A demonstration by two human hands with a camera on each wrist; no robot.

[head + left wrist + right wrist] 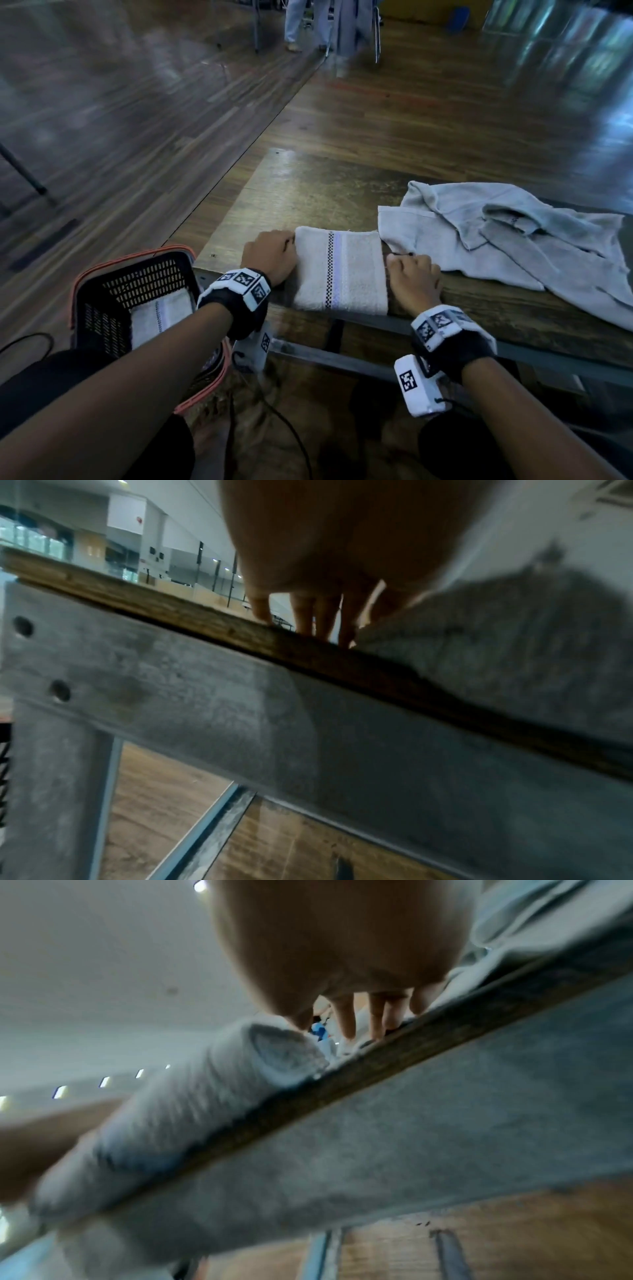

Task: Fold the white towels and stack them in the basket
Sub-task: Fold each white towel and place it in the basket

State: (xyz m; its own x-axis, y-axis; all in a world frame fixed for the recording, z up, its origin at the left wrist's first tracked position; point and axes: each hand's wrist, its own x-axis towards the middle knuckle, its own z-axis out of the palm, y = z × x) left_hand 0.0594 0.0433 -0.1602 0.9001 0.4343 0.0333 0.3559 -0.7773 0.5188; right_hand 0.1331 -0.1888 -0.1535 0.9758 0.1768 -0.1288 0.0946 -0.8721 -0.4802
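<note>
A folded white towel with a checked and lilac stripe lies flat at the near edge of the wooden counter, in the lower middle of the head view, between the person's two hands. The left hand sits against the towel's left side, knuckles up, and the right hand sits just beside its right side. From the left wrist camera the left fingers point down onto the counter top, slightly spread, with their tips at the towel's edge; whether any of them reach under the fabric cannot be told. From the right wrist camera the right fingers also point down to the counter, loosely apart, next to the towel's rolled-looking end; they hold nothing that can be made out. To the right of the frame a heap of unfolded white towels lies crumpled on the counter, its near corner close to the right hand. At the lower left of the head view a black basket with an orange rim stands below the counter edge, beside the left forearm, and one folded towel in the basket lies flat on its bottom, showing the same stripe.
</note>
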